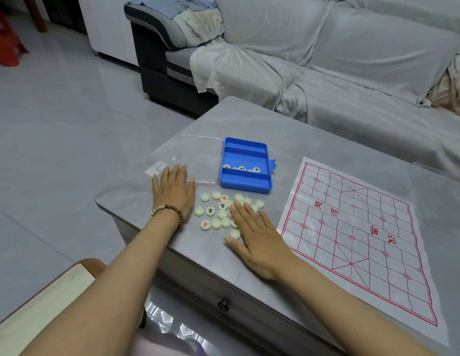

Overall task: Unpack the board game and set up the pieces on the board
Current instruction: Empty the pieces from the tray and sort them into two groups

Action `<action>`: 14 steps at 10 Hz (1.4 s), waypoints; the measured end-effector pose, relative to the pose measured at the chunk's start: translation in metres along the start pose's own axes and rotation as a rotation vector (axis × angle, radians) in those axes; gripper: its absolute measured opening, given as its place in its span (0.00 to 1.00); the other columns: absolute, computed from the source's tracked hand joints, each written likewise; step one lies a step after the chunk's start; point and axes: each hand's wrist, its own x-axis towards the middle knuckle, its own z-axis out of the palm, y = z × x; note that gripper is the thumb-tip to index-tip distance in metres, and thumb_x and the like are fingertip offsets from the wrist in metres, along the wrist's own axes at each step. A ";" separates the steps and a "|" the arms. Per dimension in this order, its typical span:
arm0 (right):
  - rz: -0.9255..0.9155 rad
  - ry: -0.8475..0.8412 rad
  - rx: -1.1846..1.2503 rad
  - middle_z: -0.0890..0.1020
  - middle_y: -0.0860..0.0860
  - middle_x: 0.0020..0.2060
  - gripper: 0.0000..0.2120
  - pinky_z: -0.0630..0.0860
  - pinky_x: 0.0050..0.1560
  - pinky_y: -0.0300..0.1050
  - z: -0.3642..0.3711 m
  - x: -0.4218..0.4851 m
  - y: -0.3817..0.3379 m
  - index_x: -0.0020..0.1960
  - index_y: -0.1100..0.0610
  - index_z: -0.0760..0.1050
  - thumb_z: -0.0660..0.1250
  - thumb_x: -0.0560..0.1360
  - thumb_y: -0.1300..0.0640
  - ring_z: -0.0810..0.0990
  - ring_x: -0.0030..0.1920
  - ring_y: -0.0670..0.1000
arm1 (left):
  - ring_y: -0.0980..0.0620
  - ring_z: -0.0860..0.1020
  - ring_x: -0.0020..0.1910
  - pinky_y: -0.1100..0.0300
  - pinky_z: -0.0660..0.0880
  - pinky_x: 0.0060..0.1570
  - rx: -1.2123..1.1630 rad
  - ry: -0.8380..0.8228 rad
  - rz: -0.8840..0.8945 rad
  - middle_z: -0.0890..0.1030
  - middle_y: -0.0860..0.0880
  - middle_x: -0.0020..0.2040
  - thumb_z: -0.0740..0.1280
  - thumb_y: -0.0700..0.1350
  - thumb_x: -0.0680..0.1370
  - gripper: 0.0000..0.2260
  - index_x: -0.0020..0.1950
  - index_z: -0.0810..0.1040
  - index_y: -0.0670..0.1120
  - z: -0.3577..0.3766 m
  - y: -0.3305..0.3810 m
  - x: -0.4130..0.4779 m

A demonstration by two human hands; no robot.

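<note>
The right hand [259,242] lies palm down on the near side of a scatter of xiangqi pieces [216,223], fingers straight and spread, so its grip is open and only pressing. The left hand [173,191], wearing a bead bracelet [167,210], also rests flat with an open grip, its fingertips on the edge of the clear lid [198,155].

The pieces are small cream discs, smooth and domed. Some show red or black characters and many lie blank side up. They look light, hard and likely to skate on the glossy grey surface [249,119], so each is best pinched by its rim between thumb and fingertip.

To the right lies the board sheet [357,227], white with a red grid, thin and creased, with no pieces on it. It may be paper or plastic film; either way it would wrinkle or slide if pushed, so pieces should be set down from above.

Farther back, the blue plastic tray [245,185] is rigid and has three compartments. A few tray pieces [241,168] remain in the middle one. A draped grey sofa [352,73] stands behind.
</note>
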 end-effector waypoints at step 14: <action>0.195 0.415 0.477 0.60 0.49 0.21 0.26 0.60 0.31 0.44 -0.051 0.161 0.057 0.26 0.56 0.57 0.60 0.79 0.48 0.58 0.25 0.48 | 0.50 0.46 0.76 0.51 0.41 0.74 0.013 0.000 -0.040 0.51 0.50 0.77 0.44 0.55 0.81 0.24 0.77 0.51 0.49 0.009 0.005 0.007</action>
